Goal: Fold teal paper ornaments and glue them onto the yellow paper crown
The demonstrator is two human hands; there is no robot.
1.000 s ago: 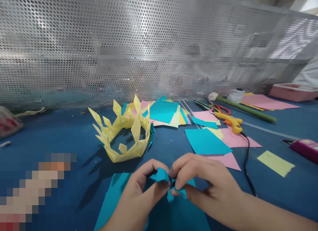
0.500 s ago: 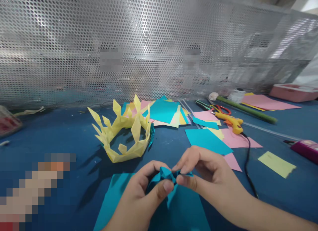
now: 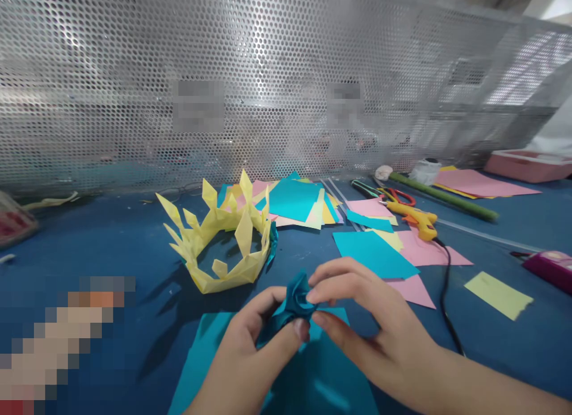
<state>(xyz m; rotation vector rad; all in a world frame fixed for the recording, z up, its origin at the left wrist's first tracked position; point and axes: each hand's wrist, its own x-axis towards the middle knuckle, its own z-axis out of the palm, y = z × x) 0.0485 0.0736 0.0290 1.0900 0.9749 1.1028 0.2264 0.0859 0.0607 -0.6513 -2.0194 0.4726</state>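
My left hand (image 3: 263,337) is closed around a small folded piece of blue paper (image 3: 298,296), thumb in front and fingers behind. On the right edge of that paper, my right hand (image 3: 357,308) has its index and middle fingertips and thumb pinched. The paper is creased and twisted, with one point sticking up. Beneath both hands lie flat blue sheets (image 3: 210,337), partly hidden by my forearms. Just beyond my left hand stands a yellow folded-paper crown (image 3: 232,272) with diamond-shaped points and a blue piece (image 3: 272,245) on its right side.
A pile of coloured paper (image 3: 290,197) lies behind the crown. To the right are a yellow glue gun (image 3: 413,218) with a black cord, red-handled scissors (image 3: 400,196), a green stick (image 3: 447,197), a purple object (image 3: 552,271) and a pink tray (image 3: 527,166). A perforated metal screen (image 3: 268,75) closes off the back.
The folded blue paper has turned in my hands, and its point now stands up higher. My right fingers have shifted their hold on it slightly. The crown stays where it was.
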